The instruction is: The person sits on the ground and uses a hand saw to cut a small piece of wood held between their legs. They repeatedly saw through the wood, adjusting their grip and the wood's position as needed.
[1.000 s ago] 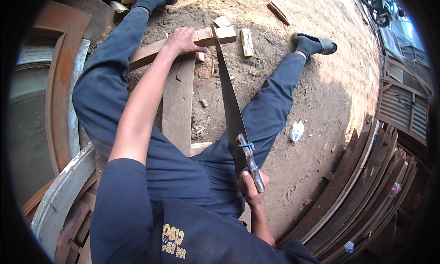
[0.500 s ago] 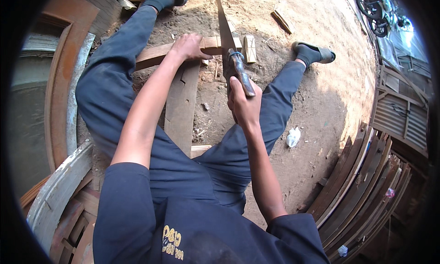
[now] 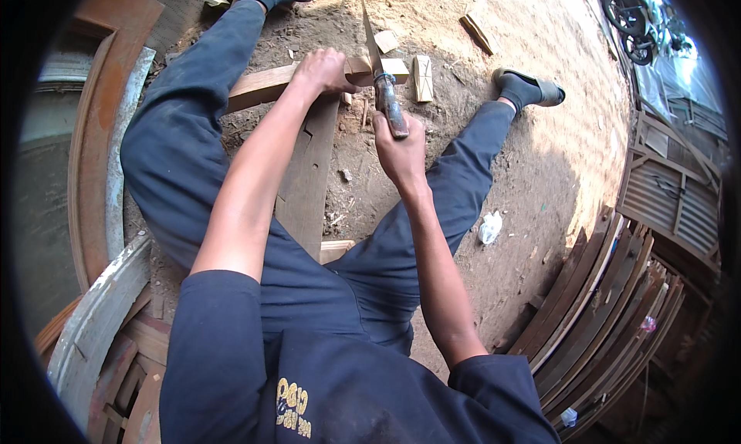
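Note:
My left hand (image 3: 320, 70) is closed over a wooden beam (image 3: 258, 87) that lies crosswise ahead of me. Its other end (image 3: 395, 71) sticks out to the right of the hand. My right hand (image 3: 401, 147) grips the worn handle of a handsaw (image 3: 391, 108). The long narrow blade (image 3: 372, 43) points away from me and crosses the beam near its right end; from here I cannot tell how deep it sits. Under the beam runs a wide plank (image 3: 305, 189), stretching back between my legs.
A small wood block (image 3: 423, 78) lies just right of the beam's end. Offcuts (image 3: 477, 33) and a crumpled white plastic bag (image 3: 490, 228) are on the dirt. Stacked boards (image 3: 594, 305) stand at right, a wooden frame (image 3: 100, 158) at left, motorbikes (image 3: 629, 16) far right.
My right hand and the saw handle have moved forward and slightly left, and less blade shows. The left hand's fingers have drawn in round the beam.

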{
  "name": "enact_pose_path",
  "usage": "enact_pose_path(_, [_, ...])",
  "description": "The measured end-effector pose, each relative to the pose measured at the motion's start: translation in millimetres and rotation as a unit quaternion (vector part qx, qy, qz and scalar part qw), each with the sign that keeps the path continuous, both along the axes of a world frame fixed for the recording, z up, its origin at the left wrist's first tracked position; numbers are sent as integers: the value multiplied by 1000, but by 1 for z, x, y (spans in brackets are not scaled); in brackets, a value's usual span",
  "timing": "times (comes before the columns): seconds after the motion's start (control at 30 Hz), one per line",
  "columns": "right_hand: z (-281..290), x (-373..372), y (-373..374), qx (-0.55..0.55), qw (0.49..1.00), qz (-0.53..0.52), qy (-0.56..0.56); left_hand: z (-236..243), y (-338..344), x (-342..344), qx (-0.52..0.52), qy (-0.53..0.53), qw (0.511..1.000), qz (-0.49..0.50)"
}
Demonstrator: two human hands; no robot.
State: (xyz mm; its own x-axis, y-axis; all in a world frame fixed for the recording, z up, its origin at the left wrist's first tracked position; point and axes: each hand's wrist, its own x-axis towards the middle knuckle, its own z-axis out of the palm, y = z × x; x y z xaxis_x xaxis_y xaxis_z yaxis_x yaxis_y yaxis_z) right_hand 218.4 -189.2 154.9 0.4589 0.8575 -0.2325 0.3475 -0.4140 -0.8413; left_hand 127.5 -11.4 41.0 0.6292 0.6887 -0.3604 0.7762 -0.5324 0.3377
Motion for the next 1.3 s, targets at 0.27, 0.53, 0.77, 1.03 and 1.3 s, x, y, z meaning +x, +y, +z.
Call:
enact_pose_path(0.27, [16, -8, -41, 19, 996, -55, 67, 11, -1, 9, -18, 21, 1000, -2])
enact_pose_path(0.53, [144, -36, -263, -160, 949, -200, 183, -2, 18, -1, -2, -38, 999, 35])
enact_pose_path(0.77, [121, -1, -227, -26, 966, -199, 164, 12, 25, -6, -10, -22, 1000, 0])
enact_pose_path(1.03, [73, 24, -78, 33, 996, -53, 64, -13, -1, -18, 134, -127, 983, 4])
enact_pose_path(1.3, [30, 26, -5, 49, 987, -24, 149, 14, -1, -17, 80, -34, 996, 7])
